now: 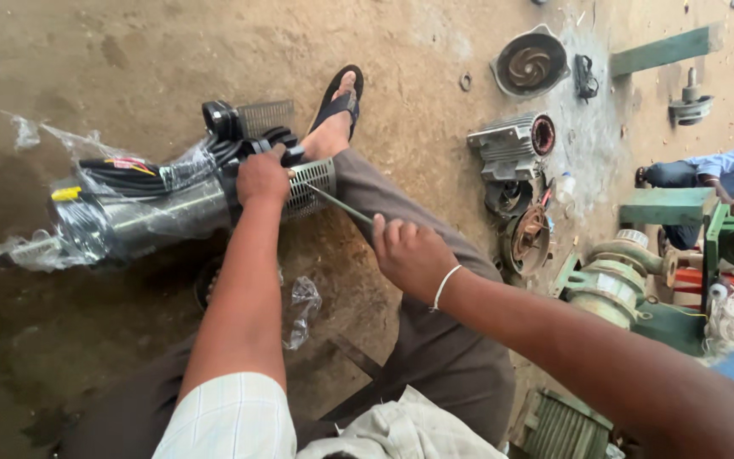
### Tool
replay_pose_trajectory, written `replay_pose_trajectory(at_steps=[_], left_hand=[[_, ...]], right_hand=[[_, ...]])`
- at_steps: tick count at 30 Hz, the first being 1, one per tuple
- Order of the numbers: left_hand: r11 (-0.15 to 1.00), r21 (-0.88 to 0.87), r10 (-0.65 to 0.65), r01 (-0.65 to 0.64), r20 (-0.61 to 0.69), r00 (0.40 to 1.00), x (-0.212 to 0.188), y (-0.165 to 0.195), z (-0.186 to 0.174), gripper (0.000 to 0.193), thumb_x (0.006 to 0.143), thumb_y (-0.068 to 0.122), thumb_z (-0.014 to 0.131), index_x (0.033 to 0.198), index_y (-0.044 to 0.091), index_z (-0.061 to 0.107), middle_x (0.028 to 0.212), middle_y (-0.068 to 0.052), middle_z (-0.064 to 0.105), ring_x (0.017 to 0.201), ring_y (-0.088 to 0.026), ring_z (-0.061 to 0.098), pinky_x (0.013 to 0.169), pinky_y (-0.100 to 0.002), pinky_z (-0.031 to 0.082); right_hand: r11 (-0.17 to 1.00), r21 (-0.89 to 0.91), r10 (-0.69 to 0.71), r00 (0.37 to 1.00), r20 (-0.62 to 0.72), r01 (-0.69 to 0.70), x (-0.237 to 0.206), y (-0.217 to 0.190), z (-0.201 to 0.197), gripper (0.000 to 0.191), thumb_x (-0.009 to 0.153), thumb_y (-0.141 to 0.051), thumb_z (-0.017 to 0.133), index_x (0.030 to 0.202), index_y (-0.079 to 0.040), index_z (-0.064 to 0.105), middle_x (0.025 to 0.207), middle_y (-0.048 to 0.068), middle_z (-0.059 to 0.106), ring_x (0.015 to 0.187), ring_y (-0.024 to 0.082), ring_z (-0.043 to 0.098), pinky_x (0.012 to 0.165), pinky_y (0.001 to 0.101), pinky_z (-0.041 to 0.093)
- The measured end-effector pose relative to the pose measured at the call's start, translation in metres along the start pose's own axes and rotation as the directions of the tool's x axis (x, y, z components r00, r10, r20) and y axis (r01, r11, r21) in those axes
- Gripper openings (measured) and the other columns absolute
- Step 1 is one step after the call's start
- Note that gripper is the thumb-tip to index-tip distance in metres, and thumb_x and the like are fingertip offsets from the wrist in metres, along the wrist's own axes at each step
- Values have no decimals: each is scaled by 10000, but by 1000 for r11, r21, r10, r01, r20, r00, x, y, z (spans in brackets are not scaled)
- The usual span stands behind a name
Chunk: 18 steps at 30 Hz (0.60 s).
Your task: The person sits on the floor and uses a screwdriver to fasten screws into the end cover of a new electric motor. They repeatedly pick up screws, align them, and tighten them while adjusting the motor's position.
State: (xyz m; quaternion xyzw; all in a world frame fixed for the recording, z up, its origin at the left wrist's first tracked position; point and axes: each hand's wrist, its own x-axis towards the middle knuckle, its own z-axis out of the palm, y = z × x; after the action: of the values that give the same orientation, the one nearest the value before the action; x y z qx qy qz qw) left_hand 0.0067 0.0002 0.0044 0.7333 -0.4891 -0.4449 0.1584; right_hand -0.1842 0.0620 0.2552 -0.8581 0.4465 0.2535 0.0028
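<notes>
Two hands are being used on one long submersible pump, which is lying on its side across the person's lap and over the dirt floor. Its long axis is running from about nine o'clock, where the steel body is wrapped in clear plastic with black cables tucked under it, toward three o'clock, where the perforated strainer is found. The left hand is being kept closed over the top of the pump right at the strainer, pinning it down. A thin screwdriver is being held in the closed right hand, which sits at about four o'clock from the strainer, just apart from it; the shaft is slanting up toward ten o'clock with its tip touching the mesh. The left hand is therefore the nearer one. Farther out at two o'clock, old motor parts are lying on the floor, well apart.
</notes>
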Motion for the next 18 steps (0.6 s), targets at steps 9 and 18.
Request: replay_pose_trajectory(at_steps=[9, 18], left_hand=[[1000, 10, 6, -7, 5, 1000, -6, 6, -1, 410, 838, 338, 781, 1235, 280, 698, 1071, -185, 719, 1018, -398, 683, 828, -507, 556], [999, 26, 24, -23, -10, 1000, 6, -4, 4, 419, 878, 341, 765, 1289, 299, 694, 1098, -166, 728, 1048, -383, 685, 856, -502, 554]], right_hand=[[157, 731, 310, 736, 602, -664, 29, 12, -22, 398, 827, -111, 727, 1183, 17, 602, 758, 69, 684, 617, 147, 630, 562, 338, 515], [977, 81, 197, 980, -5, -196, 24, -7, -7, 196, 963, -306, 651, 947, -122, 719, 765, 105, 665, 675, 305, 647, 590, 454, 533]])
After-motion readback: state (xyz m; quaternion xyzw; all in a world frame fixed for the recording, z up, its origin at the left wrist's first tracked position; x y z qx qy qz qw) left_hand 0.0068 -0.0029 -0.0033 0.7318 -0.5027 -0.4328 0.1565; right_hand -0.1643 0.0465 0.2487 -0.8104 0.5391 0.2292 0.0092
